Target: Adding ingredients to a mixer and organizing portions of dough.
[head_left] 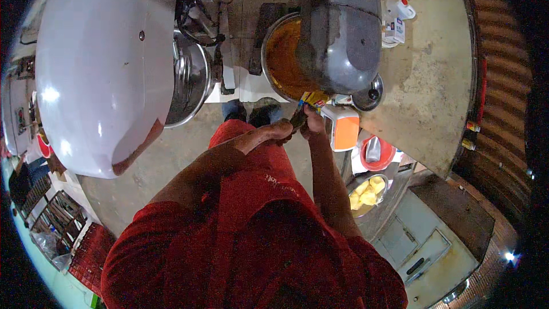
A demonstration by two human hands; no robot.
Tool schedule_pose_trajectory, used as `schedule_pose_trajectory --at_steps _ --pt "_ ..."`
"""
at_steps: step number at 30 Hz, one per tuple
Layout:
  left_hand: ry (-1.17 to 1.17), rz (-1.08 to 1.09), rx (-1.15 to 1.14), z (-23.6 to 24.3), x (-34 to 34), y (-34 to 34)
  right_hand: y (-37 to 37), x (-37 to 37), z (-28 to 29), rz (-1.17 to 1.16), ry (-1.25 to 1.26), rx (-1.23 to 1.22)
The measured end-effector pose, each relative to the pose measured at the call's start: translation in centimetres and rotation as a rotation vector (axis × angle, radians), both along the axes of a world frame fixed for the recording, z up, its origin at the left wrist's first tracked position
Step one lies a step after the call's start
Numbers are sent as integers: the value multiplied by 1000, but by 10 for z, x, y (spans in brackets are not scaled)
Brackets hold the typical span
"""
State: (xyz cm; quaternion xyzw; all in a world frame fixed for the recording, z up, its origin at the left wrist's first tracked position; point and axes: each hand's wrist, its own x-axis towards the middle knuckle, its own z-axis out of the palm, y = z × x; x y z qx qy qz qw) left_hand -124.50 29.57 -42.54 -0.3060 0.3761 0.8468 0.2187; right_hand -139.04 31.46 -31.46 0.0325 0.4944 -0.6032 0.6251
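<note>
My left hand (279, 130) and my right hand (313, 125) are closed close together around a small packet (312, 98), yellow and blue at its top and dark lower down, in front of my body. The packet is just below a grey stand mixer (343, 46), whose steel bowl holds an orange-brown mixture (280, 57). Beside my right hand is a white container (340, 131) with an orange label. My fingers partly hide the packet's lower part.
A white mixer (103, 68) with a steel bowl (191, 80) stands left. A counter (429, 86) holds white jugs (400, 14). Lower right are a red bowl (380, 157), yellow lumps in a pan (368, 193) and a metal cabinet (429, 240). A red crate (88, 257) is lower left.
</note>
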Motion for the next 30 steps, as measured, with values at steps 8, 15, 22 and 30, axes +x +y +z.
schedule_pose_trajectory --at_steps 8,15,22,30 --pt "499 277 624 -19 15 -15 -44 -5 62 336 471 615" --pt "474 119 529 30 16 -31 -9 -32 -26 -66 380 -95" --pt "433 25 1334 -48 -4 21 4 -66 -33 -278 315 -42" --pt "211 154 1188 -84 -7 23 -20 10 37 -156 -305 198"
